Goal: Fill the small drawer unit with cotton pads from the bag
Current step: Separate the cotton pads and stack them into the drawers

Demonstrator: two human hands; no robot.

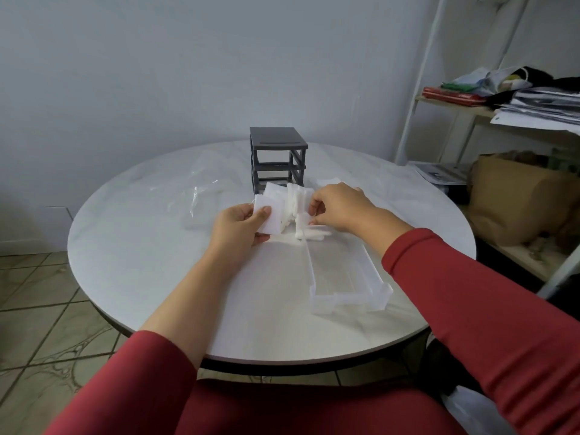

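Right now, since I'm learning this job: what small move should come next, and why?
Probably set the pads in the left hand into the clear drawer, beside those the right hand pinches at its far end; most of the drawer looks bare.

Head view: single wide-angle camera, worn on the head. Faces forward and down, close over the near edge of the bench (157,246), toward the wall (188,73).
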